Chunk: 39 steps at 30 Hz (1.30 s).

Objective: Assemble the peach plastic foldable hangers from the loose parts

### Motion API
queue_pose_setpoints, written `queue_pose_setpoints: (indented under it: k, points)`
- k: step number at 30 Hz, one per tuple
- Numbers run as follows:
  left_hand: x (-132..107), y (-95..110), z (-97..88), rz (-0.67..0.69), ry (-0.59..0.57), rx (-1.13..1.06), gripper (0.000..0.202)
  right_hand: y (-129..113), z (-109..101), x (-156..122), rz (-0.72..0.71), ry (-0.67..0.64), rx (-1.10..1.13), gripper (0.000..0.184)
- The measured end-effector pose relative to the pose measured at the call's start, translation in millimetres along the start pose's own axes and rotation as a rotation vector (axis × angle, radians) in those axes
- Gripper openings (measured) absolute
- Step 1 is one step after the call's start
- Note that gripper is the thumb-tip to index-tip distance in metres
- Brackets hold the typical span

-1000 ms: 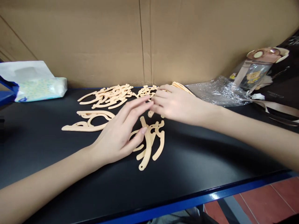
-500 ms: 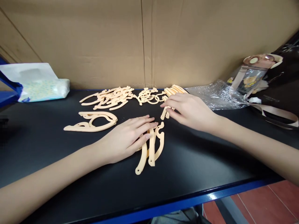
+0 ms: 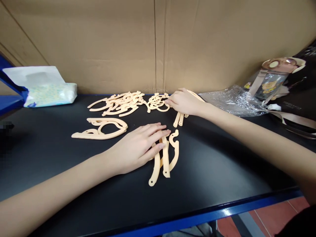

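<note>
My left hand lies with fingers stretched out over several loose beige plastic clothes-hanger arms at the middle of the table, its fingertips resting on them. My right hand is farther back, its fingers bent down and together at the right edge of a small heap of beige hook pieces. What is in those fingers, if anything, is hidden. Beneath and behind that hand is a stack of beige hanger arms, partly covered. To the left of my left hand lies a folded beige hanger.
A bigger heap of hanger pieces lies at the back left. A tissue pack stands at the far left. At the right are a crumpled clear plastic bag, a drinking bottle with a strap, and a dark bag. Cardboard closes off the back.
My right hand has moved back and left from the front ends of the stacked arms to the hook heap, its fingers drawing in. My left hand stays on the hanger arms. The view has shifted slightly.
</note>
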<state>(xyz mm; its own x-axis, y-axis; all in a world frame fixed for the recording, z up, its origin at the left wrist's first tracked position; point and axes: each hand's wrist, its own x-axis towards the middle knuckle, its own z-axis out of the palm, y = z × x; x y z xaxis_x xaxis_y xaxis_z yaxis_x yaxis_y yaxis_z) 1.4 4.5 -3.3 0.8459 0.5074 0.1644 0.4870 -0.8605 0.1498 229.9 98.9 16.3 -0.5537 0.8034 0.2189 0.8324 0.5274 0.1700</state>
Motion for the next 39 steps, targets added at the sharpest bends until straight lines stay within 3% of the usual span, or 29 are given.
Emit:
queue_pose_setpoints:
  k: [3,7,9,12,15,18,23,33,39]
  points:
    - [0,-1,0.8,-0.011,-0.007,0.0,0.049,-2,0,2,-0.026,0.006,0.132,0.047]
    - [0,-1,0.5,-0.026,-0.013,-0.002,0.05,1,-8,-6,-0.004,0.106,0.412,0.04]
    - [0,0,0.2,-0.032,-0.019,-0.003,0.05,-5,-17,-17,0.06,0.124,0.305,0.039]
    - [0,0,0.4,-0.024,-0.02,-0.006,0.05,-27,-29,-43,0.146,0.029,0.002,0.039]
    - [0,-1,1.5,-0.004,-0.004,0.0,0.05,-51,-31,-67,0.102,-0.071,-0.026,0.044]
    - [0,-1,1.3,-0.007,-0.002,-0.003,0.05,-60,-26,-76,0.083,-0.111,-0.009,0.04]
    - [0,0,-1.2,-0.016,-0.016,-0.019,0.05,-44,-16,-62,0.086,-0.135,0.054,0.034]
    - [2,-1,-1.0,-0.02,-0.022,-0.017,0.05,-18,-1,-37,0.127,-0.106,0.026,0.042]
    - [0,1,-1.6,-0.019,-0.023,-0.013,0.05,1,4,-37,0.035,-0.071,-0.017,0.044]
